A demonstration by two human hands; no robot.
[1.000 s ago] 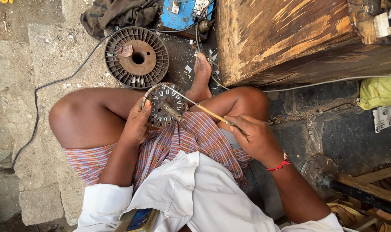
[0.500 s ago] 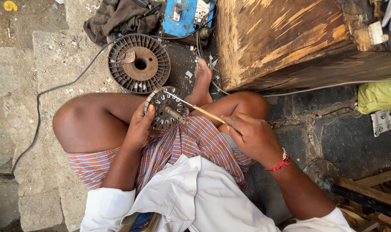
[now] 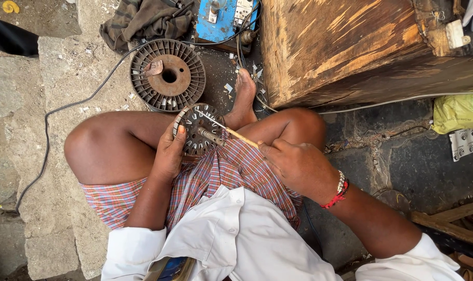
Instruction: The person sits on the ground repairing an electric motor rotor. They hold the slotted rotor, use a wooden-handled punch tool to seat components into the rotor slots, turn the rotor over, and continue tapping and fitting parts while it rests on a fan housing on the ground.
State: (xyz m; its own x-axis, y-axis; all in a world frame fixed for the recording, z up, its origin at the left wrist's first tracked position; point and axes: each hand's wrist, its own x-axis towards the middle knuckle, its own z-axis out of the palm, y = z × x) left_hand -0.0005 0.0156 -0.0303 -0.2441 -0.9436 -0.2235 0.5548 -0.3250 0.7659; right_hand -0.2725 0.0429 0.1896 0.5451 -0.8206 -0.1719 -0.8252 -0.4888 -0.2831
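A person sits on the stone floor with knees bent. The left hand holds a small round metal part with slots – the fingers are curled around its left edge and the thumb lies on its face. A short metal shaft sticks out of the middle of the part. It sits just above the lap, over the checked cloth.

The right hand is closed tight around a thin stick tool. The tool points toward 10 o'clock, and its thin tip touches the top of the round part. A red thread and beads ring the right wrist.

At 12 o'clock from the small part, near it, lies a bigger round metal disc with slots, flat on the floor. A bare foot rests at 3 o'clock from that disc. A blue machine sits at 12 o'clock beyond the foot, and a crumpled cloth lies at its 9 o'clock. A big wooden box stands at 2 o'clock – a yellow bag lies at its lower right.
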